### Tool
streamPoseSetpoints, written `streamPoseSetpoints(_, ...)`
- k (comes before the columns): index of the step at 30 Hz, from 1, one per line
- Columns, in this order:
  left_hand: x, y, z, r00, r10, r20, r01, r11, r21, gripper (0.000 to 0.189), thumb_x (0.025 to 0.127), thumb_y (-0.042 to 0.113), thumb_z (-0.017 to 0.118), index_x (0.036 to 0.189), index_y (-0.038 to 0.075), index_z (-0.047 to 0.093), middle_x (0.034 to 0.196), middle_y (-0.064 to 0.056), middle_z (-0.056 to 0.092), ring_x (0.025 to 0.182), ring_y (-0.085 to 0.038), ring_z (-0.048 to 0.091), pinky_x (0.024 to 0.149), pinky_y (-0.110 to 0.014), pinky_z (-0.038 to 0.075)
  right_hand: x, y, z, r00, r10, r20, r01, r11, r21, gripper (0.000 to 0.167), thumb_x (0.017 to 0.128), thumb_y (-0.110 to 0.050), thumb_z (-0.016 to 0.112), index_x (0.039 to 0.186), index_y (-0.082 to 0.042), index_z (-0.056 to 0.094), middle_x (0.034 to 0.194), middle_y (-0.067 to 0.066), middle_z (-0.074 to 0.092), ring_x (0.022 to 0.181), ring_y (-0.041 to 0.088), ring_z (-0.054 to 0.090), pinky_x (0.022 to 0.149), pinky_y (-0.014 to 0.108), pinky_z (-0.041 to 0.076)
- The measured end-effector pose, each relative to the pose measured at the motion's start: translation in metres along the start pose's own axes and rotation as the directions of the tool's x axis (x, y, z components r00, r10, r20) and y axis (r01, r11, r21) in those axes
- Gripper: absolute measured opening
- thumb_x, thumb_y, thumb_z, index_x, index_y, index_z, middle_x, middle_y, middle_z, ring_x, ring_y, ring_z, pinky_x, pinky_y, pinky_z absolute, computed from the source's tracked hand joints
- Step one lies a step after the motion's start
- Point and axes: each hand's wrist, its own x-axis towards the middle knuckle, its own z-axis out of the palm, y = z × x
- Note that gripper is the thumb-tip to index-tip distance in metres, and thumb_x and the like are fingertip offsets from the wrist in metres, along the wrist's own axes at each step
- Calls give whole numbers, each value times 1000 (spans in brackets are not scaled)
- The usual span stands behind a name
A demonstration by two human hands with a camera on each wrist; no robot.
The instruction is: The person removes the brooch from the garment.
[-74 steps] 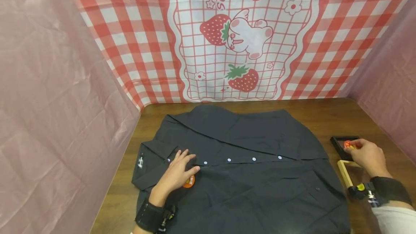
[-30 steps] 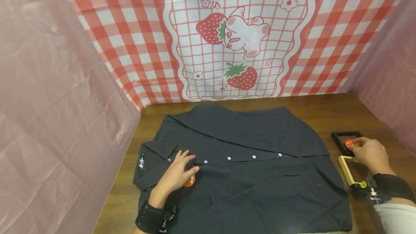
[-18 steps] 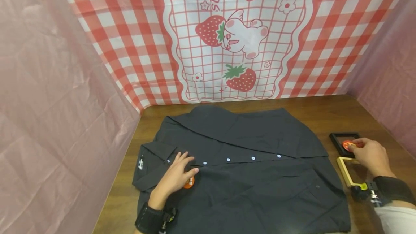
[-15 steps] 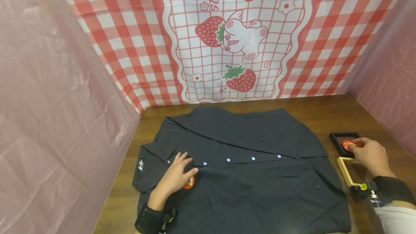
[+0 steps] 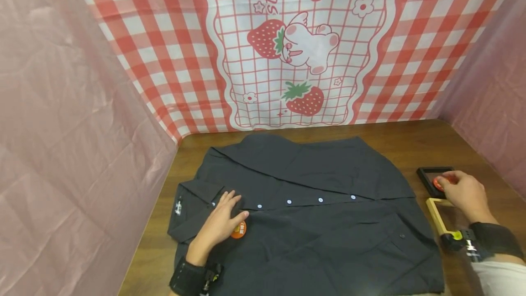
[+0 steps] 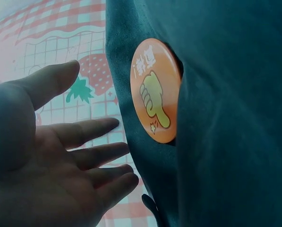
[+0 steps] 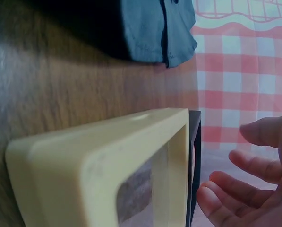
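A dark button-front shirt lies spread on the table, collar to the left. My left hand rests on it near the collar, fingers spread. Beside the thumb sits a round orange pin badge on the shirt; the left wrist view shows a yellow fist printed on this badge. At the right, my right hand is over a second red-orange badge in a black frame. In the right wrist view the right hand's fingers are apart with nothing between them; they partly cover that badge in the head view.
A pale yellow frame stands just in front of the black one, under the right wrist. Wooden table shows around the shirt. A red-checked strawberry cloth hangs behind, with pink cloth at both sides.
The right hand's fingers held the second badge's edge at the black frame; now they have lifted a little and parted from it. The left hand has barely shifted on the shirt.
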Motion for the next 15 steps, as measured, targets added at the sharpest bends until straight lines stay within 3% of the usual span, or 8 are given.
streamPoseSetpoints(5, 1, 0, 0, 1000, -13, -15, 13, 1000, 12, 60, 93, 32, 64, 137, -8, 50, 153, -25, 35, 147, -41, 23, 115, -59, 26, -1, -6, 2, 1000, 21, -12, -21, 999, 45, 55, 102, -34, 44, 124, 17, 46, 117, 41, 52, 101, 59, 49, 79, 60, 39)
streamPoseSetpoints(15, 0, -2, -1, 998, -19, -56, 18, 1000, -16, 60, 92, 29, 65, 142, 2, 47, 154, -25, 33, 147, -43, 21, 115, -62, 24, 0, -21, 6, 999, 49, 8, -50, 989, 137, 67, 103, -41, 36, 136, 17, 35, 124, 41, 48, 107, 58, 46, 83, 63, 37)
